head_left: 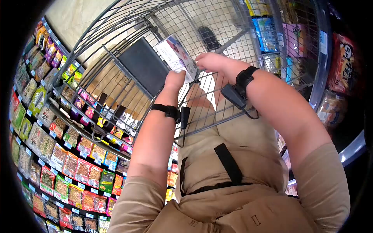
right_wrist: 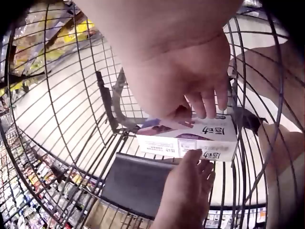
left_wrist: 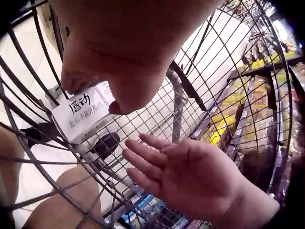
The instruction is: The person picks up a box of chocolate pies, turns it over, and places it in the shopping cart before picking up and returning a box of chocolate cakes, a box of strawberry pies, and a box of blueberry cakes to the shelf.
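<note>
Box (right_wrist: 190, 138) print probably too blurred

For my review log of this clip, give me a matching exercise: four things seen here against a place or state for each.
Things:
1. white box
2. left hand
3. dark flap
4. snack packets

States:
A. on the shelves beside the cart
B. held over the wire cart
C. lying in the cart, behind the box
D. fingers straight, touching the box from below

Pairs: 1-B, 2-D, 3-C, 4-A
</note>
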